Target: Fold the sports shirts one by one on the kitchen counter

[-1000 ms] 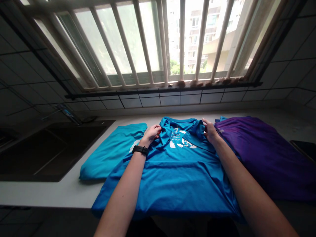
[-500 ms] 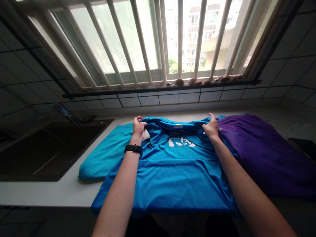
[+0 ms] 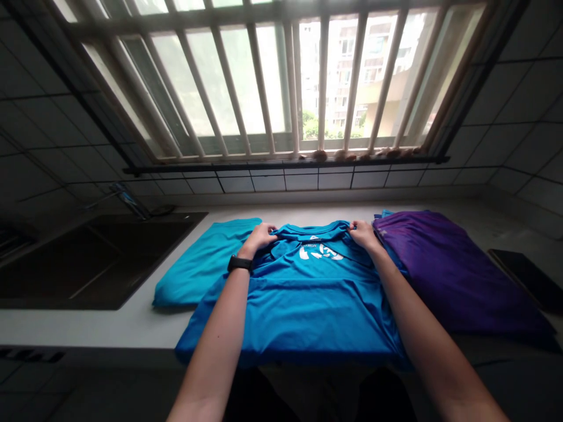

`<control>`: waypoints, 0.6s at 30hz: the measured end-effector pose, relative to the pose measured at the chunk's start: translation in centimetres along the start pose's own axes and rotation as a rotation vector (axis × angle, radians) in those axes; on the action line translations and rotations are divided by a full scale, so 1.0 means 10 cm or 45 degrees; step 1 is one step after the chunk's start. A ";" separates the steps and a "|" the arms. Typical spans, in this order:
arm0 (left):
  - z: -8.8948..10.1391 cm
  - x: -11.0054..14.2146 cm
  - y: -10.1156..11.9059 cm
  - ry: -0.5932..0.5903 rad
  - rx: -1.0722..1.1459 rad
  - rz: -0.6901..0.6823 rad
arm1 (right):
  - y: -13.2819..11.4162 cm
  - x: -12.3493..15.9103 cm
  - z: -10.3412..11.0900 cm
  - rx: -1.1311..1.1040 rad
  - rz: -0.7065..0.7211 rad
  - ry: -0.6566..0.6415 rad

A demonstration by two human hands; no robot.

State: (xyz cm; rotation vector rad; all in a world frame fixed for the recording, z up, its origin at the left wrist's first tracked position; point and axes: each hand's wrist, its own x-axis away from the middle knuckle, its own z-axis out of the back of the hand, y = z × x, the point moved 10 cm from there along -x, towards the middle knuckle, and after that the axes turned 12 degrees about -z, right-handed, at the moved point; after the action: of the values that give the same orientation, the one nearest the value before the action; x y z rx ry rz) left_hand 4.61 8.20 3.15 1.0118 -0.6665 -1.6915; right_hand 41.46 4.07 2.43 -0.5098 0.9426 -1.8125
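Note:
A blue T-shirt (image 3: 308,310) with a white print near its collar lies spread on the counter, its lower part reaching the front edge. My left hand (image 3: 261,237) pinches the shirt beside the left end of the collar; a black watch is on that wrist. On the other side, my right hand (image 3: 364,234) grips the cloth at the right shoulder with closed fingers. Left of the shirt lies a folded turquoise garment (image 3: 200,264), partly behind my left forearm. To the right, a purple garment (image 3: 444,275) rests folded, with some blue cloth showing at its edge.
A dark sink (image 3: 53,258) with a faucet (image 3: 129,202) is set into the white counter (image 3: 88,328) at the left. A dark flat object (image 3: 523,278) lies at the far right. Behind stands a barred window (image 3: 272,88), with small rounded objects (image 3: 321,155) along its sill.
Both my hands have come closer together, drawing the shirt's collar end narrower and lower. The collar has folded over part of the print. The view has tilted up slightly.

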 end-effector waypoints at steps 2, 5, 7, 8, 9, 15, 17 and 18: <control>0.03 0.02 0.19 0.018 -0.147 -0.081 | -0.09 0.06 0.02 -0.027 0.057 -0.037; 0.20 0.03 0.55 0.075 -0.251 -0.243 | -0.24 0.09 0.09 -0.006 0.086 -0.067; 0.38 0.06 0.81 0.121 -0.271 -0.400 | -0.39 0.10 0.15 0.032 0.104 -0.075; 0.47 0.09 0.94 0.132 -0.284 -0.482 | -0.48 0.11 0.20 0.035 0.128 -0.073; 0.55 0.14 1.06 0.136 -0.299 -0.557 | -0.57 0.14 0.26 0.025 0.160 -0.061; 0.87 0.89 1.28 0.156 -0.427 -0.796 | -0.73 0.95 0.93 -0.137 0.504 0.229; 0.91 1.32 1.20 0.160 -0.461 -0.860 | -0.52 1.41 1.01 -0.142 0.686 0.192; 0.89 1.54 1.13 0.129 -0.487 -0.888 | -0.36 1.64 1.01 -0.140 0.761 0.139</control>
State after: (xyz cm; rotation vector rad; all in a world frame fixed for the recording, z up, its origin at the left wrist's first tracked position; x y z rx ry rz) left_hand 0.21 -10.37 12.00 1.1049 0.1143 -2.2296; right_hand 39.55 -13.76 10.29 -0.1639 1.1304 -1.2613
